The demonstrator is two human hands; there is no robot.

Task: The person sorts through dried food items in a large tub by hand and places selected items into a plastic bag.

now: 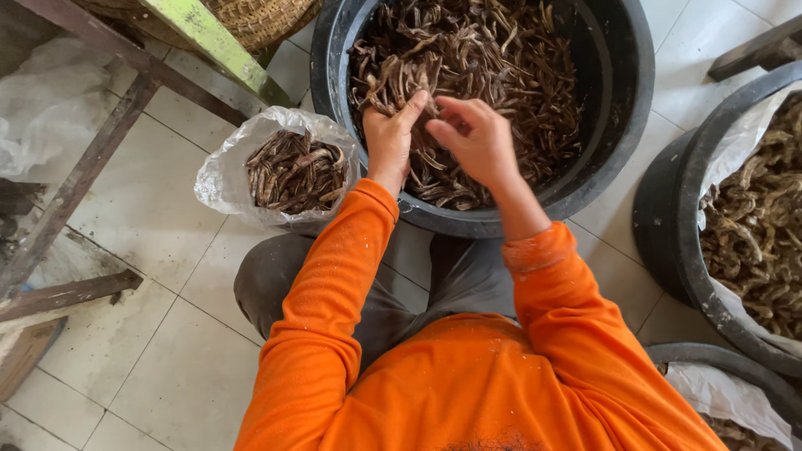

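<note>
My left hand: pinching dried pods, strips upright | My right hand: fingers curled, nothing clearly held | Pods: heaped in black tub directly ahead, both hands over near rim | Bag of pods: left, nearer left hand.

Bright orange long-sleeved shirt, sleeves pushed up above the wrists, pale specks seen on the sleeves, grey trousers worn below

Both arms in orange sleeves stretched forward; left hand closed with fingers curled down, right hand half-open, fingers bent.
</note>
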